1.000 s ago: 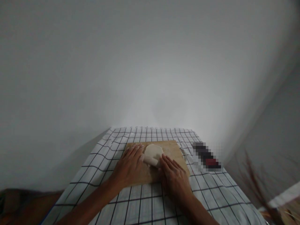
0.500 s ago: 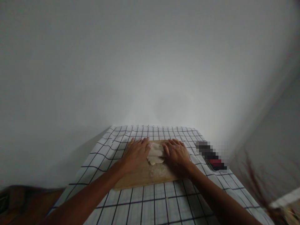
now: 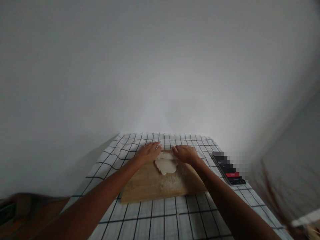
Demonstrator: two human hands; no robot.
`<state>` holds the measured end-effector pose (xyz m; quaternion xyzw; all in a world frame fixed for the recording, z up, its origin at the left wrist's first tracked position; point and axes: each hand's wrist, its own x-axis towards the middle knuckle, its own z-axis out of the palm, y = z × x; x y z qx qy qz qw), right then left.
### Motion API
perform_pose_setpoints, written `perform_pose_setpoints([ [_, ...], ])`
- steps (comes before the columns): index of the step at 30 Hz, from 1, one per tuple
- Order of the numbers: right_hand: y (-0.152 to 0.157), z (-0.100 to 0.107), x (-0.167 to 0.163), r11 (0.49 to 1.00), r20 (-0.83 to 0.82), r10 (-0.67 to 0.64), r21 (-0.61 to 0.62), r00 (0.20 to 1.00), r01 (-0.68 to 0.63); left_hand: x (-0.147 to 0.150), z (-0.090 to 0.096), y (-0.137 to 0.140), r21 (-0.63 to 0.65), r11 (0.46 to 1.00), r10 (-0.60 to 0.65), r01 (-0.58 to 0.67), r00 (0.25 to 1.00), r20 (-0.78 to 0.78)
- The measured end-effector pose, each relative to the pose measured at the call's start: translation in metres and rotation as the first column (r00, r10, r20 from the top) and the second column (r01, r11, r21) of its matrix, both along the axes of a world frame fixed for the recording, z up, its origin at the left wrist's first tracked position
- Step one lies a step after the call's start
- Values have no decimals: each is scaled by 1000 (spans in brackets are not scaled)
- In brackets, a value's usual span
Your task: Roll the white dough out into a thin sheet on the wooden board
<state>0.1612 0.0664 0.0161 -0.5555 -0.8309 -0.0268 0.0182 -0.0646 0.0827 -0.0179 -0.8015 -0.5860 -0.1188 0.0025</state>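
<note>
A flattened piece of pale dough with an uneven edge lies on a wooden board. Across its far part runs a pale, flour-dusted bar that looks like a rolling pin; its ends are hidden under my hands. My left hand rests palm down at the bar's left end, fingers stretched forward. At the right end lies my right hand, also palm down, its fingers reaching over the far side and partly hidden. Loose flour is scattered on the board in front of the dough.
A white cloth with a dark grid covers the table, which stands against a plain wall. A phone, partly pixelated, lies at the right edge. Blurred dry stems rise beyond that edge, and brown items sit low on the left.
Both hands have moved forward, away from me, to the board's far edge, and the pale bar has gone with them. More of the dough's near part is uncovered.
</note>
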Motion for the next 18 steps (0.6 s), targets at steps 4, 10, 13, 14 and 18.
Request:
perform_pose_setpoints([
  [4,-13,-8,4,990,-33,127,67,991,-125,-2,-9,-39,201,979,-25,32,999,-35],
  [10,-47,-16,11,976,-188,190,142,964,-165,9,-14,-93,271,962,-18,33,998,-57],
  [13,-71,-23,15,977,-233,193,138,953,-164,13,-17,-124,338,939,-40,59,997,-62],
  [14,-81,-26,17,976,-248,193,143,949,-161,13,-18,-135,359,929,-66,87,995,-70],
  [18,-112,-38,25,969,-279,218,180,935,-172,10,-24,-163,371,915,-132,160,986,-100],
])
